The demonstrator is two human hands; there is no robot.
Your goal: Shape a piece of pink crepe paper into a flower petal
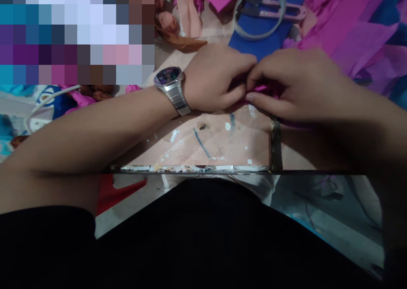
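My left hand (222, 75), with a steel-banded watch (173, 87) on its wrist, is closed above the wooden tabletop. Facing it, my right hand (292, 79) is closed too, thumb and forefinger pinched together. Between the two hands a small piece of thin magenta material (262, 87) shows, gripped by the fingers. Most of it is covered by the hands, so I cannot tell whether it is paper or cloth. Just beyond the fingers lies a blue sheet (251, 45), and on it a clear ring like a roll of tape (237, 20).
Pink-handled thread snips (294, 12) lie partly through the ring. Magenta and purple sheets (346, 34) pile up at the right. Brown and peach crumpled strips (187, 43) lie at the back left. The scuffed tabletop (216, 145) ends at a near edge before my body.
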